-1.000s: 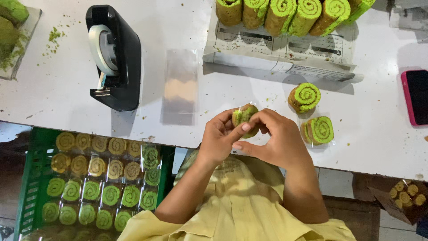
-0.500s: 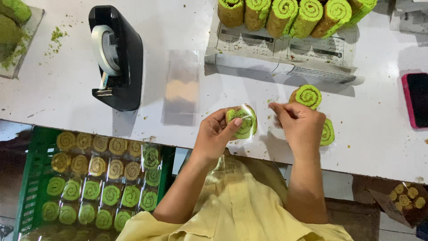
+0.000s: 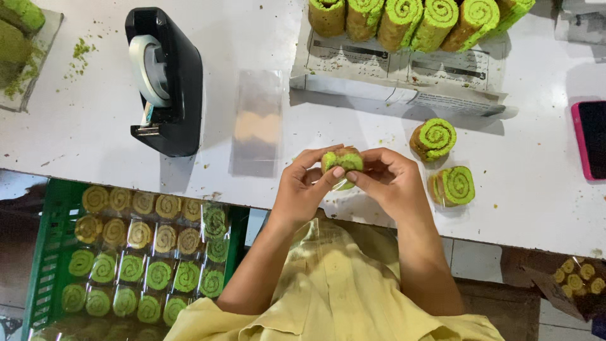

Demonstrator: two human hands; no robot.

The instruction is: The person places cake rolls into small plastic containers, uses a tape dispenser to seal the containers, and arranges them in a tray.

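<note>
Both of my hands hold one green swirl cake slice [image 3: 341,160] in a clear wrapper over the near edge of the white table [image 3: 95,132]. My left hand [image 3: 303,188] grips it from the left, thumb on top. From the right, my right hand [image 3: 388,183] pinches it with its fingertips. Two more green swirl slices lie just right of my hands: one unwrapped [image 3: 433,138] and one on its side [image 3: 453,185].
A black tape dispenser [image 3: 165,82] stands at the left, beside a stack of clear plastic bags [image 3: 257,123]. Several green roll cakes [image 3: 416,19] lie on newspaper at the back. A pink phone [image 3: 590,139] is at the right edge. A green crate [image 3: 47,252] of wrapped slices sits below the table.
My right hand, which had pulled away to the right half a second ago, has come back onto the slice. Both hands hold it together again.
</note>
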